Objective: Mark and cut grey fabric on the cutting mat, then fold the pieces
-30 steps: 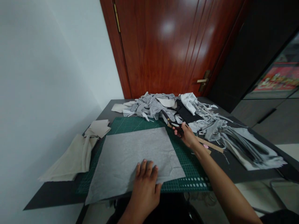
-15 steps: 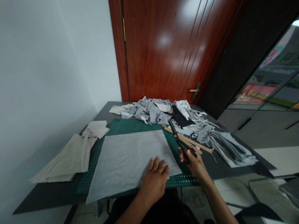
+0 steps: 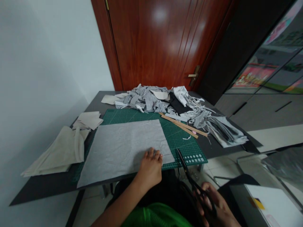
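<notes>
A grey rectangle of fabric [image 3: 118,142] lies flat across the green cutting mat [image 3: 180,138], its lower left corner reaching past the mat. My left hand [image 3: 151,167] rests on the fabric's near right part, fingers spread and pressing down. In my right hand [image 3: 219,206] is a pair of black scissors [image 3: 188,173], gripped by the handles. The hand is low at the right, off the table's front edge. The blades look closed and their tips point toward the mat's near edge, to the right of the fabric's corner.
Wooden strips [image 3: 184,124] lie on the mat's right side, with a small white scrap [image 3: 187,138] nearby. A heap of fabric scraps [image 3: 146,99] covers the back. Folded grey cloth [image 3: 228,130] lies at right, folded beige cloth [image 3: 62,148] at left. A white box [image 3: 276,201] stands lower right.
My right hand has drawn the scissors back and down, from above the mat's right side to off the table's front edge. My left hand stays on the fabric. The view has tilted downward.
</notes>
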`<state>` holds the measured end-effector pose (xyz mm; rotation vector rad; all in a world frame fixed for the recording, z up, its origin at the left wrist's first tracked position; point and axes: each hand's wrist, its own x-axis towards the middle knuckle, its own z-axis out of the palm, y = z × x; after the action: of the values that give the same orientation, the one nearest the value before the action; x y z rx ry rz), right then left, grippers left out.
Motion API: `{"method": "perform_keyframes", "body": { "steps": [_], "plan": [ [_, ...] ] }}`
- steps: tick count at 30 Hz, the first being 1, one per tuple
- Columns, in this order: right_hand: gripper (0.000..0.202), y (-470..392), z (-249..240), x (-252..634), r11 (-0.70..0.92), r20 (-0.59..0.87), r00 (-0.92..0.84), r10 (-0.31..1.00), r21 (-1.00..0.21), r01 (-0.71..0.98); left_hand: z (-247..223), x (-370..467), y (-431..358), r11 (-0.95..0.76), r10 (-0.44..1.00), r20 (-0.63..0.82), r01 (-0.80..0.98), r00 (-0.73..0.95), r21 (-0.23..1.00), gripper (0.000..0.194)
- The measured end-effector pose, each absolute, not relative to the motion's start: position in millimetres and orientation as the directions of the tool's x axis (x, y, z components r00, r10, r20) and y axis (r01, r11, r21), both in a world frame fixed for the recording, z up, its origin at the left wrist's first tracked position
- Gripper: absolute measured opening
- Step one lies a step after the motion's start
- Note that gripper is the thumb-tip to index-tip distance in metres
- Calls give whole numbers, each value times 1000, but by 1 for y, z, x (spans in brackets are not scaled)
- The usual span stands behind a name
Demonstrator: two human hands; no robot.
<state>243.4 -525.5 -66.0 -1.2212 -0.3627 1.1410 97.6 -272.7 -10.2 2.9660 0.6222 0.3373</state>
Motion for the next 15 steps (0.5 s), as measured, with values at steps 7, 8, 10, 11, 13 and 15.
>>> {"method": "perform_keyframes", "body": {
  "steps": [7,8,10,11,13,15],
  "plan": [
    [90,-536,-48,215,-298,-401,300,866,-893,-336,-14,111,-273,-968,250,285,228,926,108,30],
    [95,-536,-44,213,-327,-406,274,872,-898,-294,-18,110,-272,-984,175,309,155,935,87,37],
    [99,-538,-40,209,-364,-413,275,868,-907,-211,-28,109,-271,-997,70,338,59,939,44,42],
    [99,-539,-38,207,-368,-408,292,865,-912,-184,-32,108,-271,-999,45,350,35,936,34,42],
    [97,-542,-37,202,-351,-387,346,855,-922,-165,-38,108,-271,-997,68,402,51,913,53,40],
    [89,-545,-35,196,-342,-379,401,834,-925,-164,-40,109,-271,-990,136,457,101,879,102,34]
  ]
}}
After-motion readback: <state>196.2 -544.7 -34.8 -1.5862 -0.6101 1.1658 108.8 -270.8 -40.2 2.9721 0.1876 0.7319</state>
